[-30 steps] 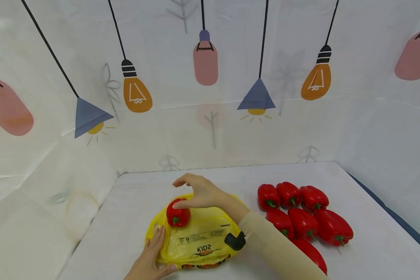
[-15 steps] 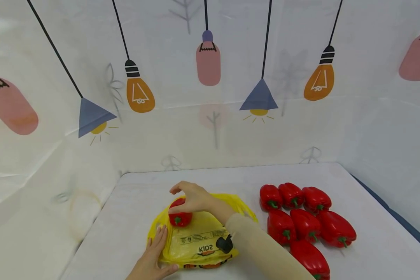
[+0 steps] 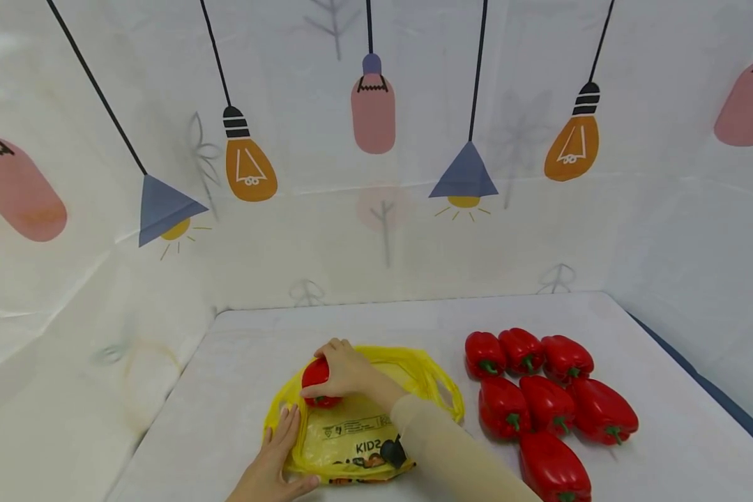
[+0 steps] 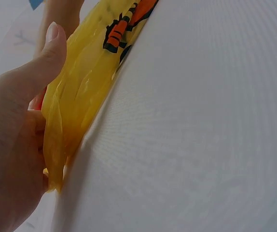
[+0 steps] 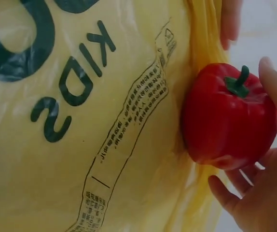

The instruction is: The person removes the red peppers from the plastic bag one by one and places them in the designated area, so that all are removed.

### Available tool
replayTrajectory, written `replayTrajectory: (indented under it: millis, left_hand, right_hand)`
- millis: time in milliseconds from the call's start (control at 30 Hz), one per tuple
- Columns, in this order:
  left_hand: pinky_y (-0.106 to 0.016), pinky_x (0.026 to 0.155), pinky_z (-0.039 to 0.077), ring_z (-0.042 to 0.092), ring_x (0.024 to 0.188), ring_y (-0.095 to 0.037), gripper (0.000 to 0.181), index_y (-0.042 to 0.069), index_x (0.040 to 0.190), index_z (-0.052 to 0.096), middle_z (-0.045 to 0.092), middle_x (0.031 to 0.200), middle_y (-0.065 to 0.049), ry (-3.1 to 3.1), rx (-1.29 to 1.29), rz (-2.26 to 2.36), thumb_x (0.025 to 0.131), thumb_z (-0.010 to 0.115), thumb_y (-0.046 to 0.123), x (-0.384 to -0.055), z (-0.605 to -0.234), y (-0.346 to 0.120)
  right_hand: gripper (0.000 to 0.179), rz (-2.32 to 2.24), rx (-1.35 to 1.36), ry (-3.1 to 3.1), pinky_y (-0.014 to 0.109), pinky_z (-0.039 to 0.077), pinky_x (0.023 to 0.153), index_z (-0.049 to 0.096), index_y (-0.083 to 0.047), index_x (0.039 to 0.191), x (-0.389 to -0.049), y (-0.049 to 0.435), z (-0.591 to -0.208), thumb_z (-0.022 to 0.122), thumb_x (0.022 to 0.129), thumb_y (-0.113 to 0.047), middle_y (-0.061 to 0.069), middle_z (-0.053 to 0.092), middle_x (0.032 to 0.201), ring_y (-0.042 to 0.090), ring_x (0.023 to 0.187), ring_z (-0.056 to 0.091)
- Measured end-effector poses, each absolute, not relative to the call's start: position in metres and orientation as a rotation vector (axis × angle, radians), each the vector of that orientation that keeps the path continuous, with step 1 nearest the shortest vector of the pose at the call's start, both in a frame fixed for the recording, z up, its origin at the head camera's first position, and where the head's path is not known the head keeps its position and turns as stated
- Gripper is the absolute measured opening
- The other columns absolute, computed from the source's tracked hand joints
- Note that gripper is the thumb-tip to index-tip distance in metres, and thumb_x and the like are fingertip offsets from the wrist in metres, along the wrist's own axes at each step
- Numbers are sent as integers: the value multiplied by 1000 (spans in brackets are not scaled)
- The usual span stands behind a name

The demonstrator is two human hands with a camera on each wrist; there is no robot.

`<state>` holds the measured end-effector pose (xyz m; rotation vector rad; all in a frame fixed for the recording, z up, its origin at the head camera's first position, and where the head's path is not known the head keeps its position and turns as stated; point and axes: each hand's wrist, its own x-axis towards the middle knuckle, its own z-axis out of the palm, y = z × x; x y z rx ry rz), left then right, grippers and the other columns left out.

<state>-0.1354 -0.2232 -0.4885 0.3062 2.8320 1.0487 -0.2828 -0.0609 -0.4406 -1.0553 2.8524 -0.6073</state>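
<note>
A yellow plastic bag (image 3: 345,450) printed with "KIDS" lies flattened on the white table. On its left part sits a red bell pepper (image 3: 314,374), its green stem toward me. My right hand (image 3: 346,371) grips this bell pepper, thumb on the near side and fingers over the far side. The right wrist view shows the pepper (image 5: 228,123) between thumb and curled fingers, against the yellow plastic. My left hand (image 3: 270,457) rests along the bag's left edge with fingers extended. In the left wrist view its thumb (image 4: 54,53) stands raised beside the crumpled bag edge.
Several more red bell peppers (image 3: 547,401) stand grouped on the right of the table (image 3: 652,362). A bag handle loop (image 3: 445,390) spreads to the right behind my right forearm. Behind the table hangs a white sheet (image 3: 414,244) printed with lamps.
My right hand, earlier spread wide over the bell pepper, has come down and closed its fingers round it. The forearm has shifted left. My left hand stays at the bag's edge.
</note>
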Motion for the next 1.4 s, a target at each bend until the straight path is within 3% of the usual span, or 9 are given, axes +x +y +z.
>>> replayTrajectory:
  millis: [300, 533, 800, 1133, 1400]
  left_hand:
    - [-66, 109, 1, -1, 144, -38, 108, -4, 151, 11, 6, 158, -21, 2827, 300, 1014, 80, 74, 46, -135, -487, -223]
    - [-65, 110, 1, 0, 144, -38, 108, -3, 152, 11, 6, 158, -20, 2828, 290, 1002, 80, 73, 48, -136, -486, -222]
    - [-65, 110, 3, 3, 144, -39, 107, -4, 151, 13, 8, 158, -20, 2848, 291, 998, 80, 74, 47, -135, -484, -221]
    - [-62, 111, 4, 4, 145, -36, 107, -2, 152, 13, 8, 159, -17, 2844, 219, 981, 80, 72, 51, -136, -487, -222]
    - [-63, 111, 3, 6, 145, -37, 108, -1, 152, 12, 9, 158, -19, 2828, 194, 972, 80, 69, 56, -137, -485, -220]
  right_hand:
    - [81, -730, -902, 2761, 33, 51, 84, 49, -12, 135, -281, -63, -446, 61, 78, -70, 8, 54, 125, 20, 109, 54]
    - [82, -846, -859, 2727, 31, 52, 83, 47, -8, 136, -279, -62, -443, 71, 77, -59, 10, 53, 125, 20, 106, 56]
    - [82, -976, -966, 2778, 31, 54, 79, 46, -11, 140, -276, -59, -424, 73, 77, -56, 7, 49, 131, 21, 111, 53]
    - [78, -1253, -1172, 2785, 28, 54, 80, 44, -15, 139, -272, -50, -398, 79, 75, -44, 2, 48, 132, 18, 111, 52]
    - [86, -1242, -1401, 2814, 23, 52, 83, 38, -11, 141, -274, -41, -382, 83, 72, -36, 4, 44, 135, 18, 117, 48]
